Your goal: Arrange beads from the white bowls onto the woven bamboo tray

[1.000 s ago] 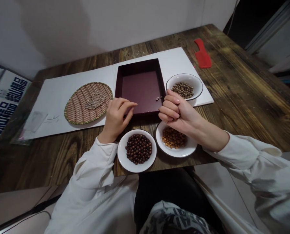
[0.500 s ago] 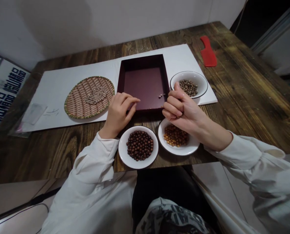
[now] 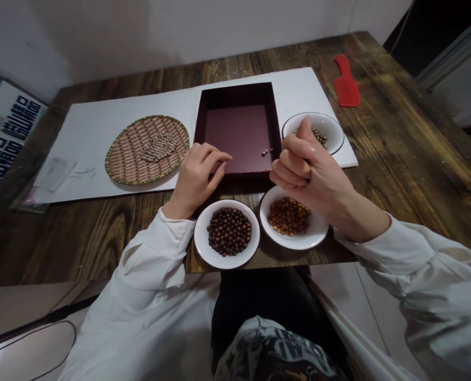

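Observation:
My left hand point(image 3: 197, 177) rests at the near left corner of a dark red box point(image 3: 235, 132), its thumb and fingers apart and nothing seen between them. My right hand point(image 3: 312, 166) is a loose fist, thumb on top, held above the box's near right corner. Whatever its curled fingers may hold is hidden. A few small pale and dark beads point(image 3: 265, 153) lie in the box. Below my hands stand a white bowl point(image 3: 201, 244) of dark brown beads point(image 3: 229, 231) and another white bowl point(image 3: 294, 245) of amber-brown beads point(image 3: 287, 217). Behind my right fist, a third bowl point(image 3: 335, 127) of greyish beads is partly covered.
A round woven tray point(image 3: 124, 153) with several greyish beads point(image 3: 159, 147) lies left of the box on a white board point(image 3: 88, 121). A red comb point(image 3: 346, 87) lies at the far right of the wooden table point(image 3: 394, 137). Small plastic bags point(image 3: 53, 177) lie at the left.
My right hand has risen slightly and shifted right, covering more of the greyish beads' bowl. My left hand keeps its place by the box. The whole view has shifted a little.

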Demonstrator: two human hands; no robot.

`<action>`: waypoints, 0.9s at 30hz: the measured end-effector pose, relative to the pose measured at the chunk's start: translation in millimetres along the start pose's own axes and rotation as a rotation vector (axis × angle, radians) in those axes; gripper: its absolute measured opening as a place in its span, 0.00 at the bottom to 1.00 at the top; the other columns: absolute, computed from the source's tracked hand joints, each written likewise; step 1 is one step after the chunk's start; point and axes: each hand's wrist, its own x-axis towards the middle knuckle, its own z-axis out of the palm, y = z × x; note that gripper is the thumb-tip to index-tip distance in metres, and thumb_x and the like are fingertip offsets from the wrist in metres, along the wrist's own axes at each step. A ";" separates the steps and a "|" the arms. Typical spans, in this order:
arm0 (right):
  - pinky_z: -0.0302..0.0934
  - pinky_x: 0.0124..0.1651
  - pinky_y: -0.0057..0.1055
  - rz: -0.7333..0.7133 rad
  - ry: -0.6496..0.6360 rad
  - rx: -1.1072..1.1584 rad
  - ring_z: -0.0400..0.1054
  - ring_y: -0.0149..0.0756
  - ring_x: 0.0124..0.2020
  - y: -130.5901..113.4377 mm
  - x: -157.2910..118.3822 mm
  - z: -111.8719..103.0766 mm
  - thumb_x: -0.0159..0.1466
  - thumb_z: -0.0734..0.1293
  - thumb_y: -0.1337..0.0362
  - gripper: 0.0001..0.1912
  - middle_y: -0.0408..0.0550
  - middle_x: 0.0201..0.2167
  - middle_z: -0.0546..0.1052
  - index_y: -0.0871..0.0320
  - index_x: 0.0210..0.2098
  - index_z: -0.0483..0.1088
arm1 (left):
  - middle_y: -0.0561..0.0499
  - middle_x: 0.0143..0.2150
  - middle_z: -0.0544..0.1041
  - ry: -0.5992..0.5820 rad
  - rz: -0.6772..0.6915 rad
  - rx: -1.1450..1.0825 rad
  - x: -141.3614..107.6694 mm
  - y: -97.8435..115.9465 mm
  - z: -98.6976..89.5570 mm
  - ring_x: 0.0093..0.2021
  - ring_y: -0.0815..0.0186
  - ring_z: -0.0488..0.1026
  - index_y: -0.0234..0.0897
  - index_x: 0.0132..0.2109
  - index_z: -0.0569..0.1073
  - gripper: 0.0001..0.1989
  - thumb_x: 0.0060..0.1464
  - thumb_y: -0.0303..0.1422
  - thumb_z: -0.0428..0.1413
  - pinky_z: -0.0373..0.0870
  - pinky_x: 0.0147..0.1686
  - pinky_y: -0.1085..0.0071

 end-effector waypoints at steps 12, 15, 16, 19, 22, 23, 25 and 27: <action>0.47 0.21 0.18 -0.101 -0.090 -0.250 0.44 0.21 0.16 6.0 3.3 -6.6 0.75 0.51 0.62 0.31 0.37 0.12 0.51 0.59 0.16 0.61 | 0.48 0.42 0.71 -0.002 0.005 -0.026 -0.3 -2.1 1.8 0.46 0.60 0.70 0.40 0.48 0.72 0.09 0.66 0.33 0.47 0.66 0.51 0.60; 0.46 0.21 0.17 -0.104 -0.127 -0.304 0.43 0.22 0.17 5.6 2.4 -5.2 0.75 0.49 0.63 0.31 0.37 0.12 0.50 0.60 0.16 0.61 | 0.48 0.42 0.71 -0.007 0.000 -0.013 -0.1 -1.7 1.7 0.46 0.60 0.70 0.40 0.48 0.72 0.10 0.66 0.33 0.47 0.66 0.50 0.60; 0.46 0.21 0.18 -0.097 -0.125 -0.314 0.43 0.22 0.17 5.4 2.1 -4.5 0.75 0.49 0.63 0.32 0.37 0.13 0.50 0.60 0.16 0.61 | 0.48 0.42 0.71 -0.005 0.002 -0.007 -0.1 -1.5 1.7 0.46 0.60 0.70 0.40 0.47 0.72 0.10 0.66 0.33 0.47 0.67 0.50 0.60; 0.46 0.21 0.18 -0.075 -0.102 -0.310 0.43 0.22 0.16 5.1 1.9 -3.4 0.75 0.49 0.63 0.32 0.37 0.12 0.50 0.59 0.15 0.60 | 0.47 0.41 0.71 -0.008 0.000 -0.004 -0.1 -1.4 1.9 0.46 0.59 0.70 0.40 0.47 0.72 0.10 0.66 0.34 0.47 0.67 0.49 0.60; 0.47 0.20 0.20 -0.020 -0.058 -0.240 0.43 0.22 0.15 5.7 2.5 -4.5 0.74 0.53 0.60 0.30 0.37 0.11 0.50 0.58 0.16 0.58 | 0.47 0.42 0.71 -0.021 -0.009 -0.009 -0.2 -1.8 2.5 0.46 0.59 0.70 0.40 0.47 0.71 0.10 0.67 0.34 0.47 0.67 0.50 0.59; 0.47 0.20 0.20 0.010 -0.044 -0.214 0.43 0.23 0.15 6.0 2.8 -5.3 0.74 0.54 0.59 0.29 0.36 0.11 0.50 0.58 0.16 0.57 | 0.47 0.42 0.71 -0.023 -0.009 -0.010 -0.2 -2.0 2.6 0.46 0.59 0.70 0.40 0.47 0.71 0.10 0.67 0.34 0.47 0.67 0.50 0.59; 0.46 0.19 0.20 0.047 -0.060 -0.175 0.42 0.23 0.15 6.4 3.6 -7.1 0.73 0.56 0.56 0.28 0.36 0.11 0.48 0.57 0.17 0.57 | 0.47 0.41 0.71 -0.022 -0.007 -0.011 -0.1 -2.1 2.8 0.46 0.59 0.70 0.40 0.47 0.71 0.10 0.67 0.34 0.47 0.67 0.49 0.59; 0.44 0.19 0.20 0.057 -0.101 -0.148 0.39 0.23 0.15 6.4 4.5 -8.9 0.73 0.56 0.54 0.28 0.35 0.12 0.46 0.57 0.18 0.57 | 0.47 0.41 0.71 -0.018 -0.003 -0.015 0.0 -2.0 2.7 0.46 0.59 0.70 0.40 0.47 0.71 0.10 0.67 0.34 0.47 0.67 0.49 0.59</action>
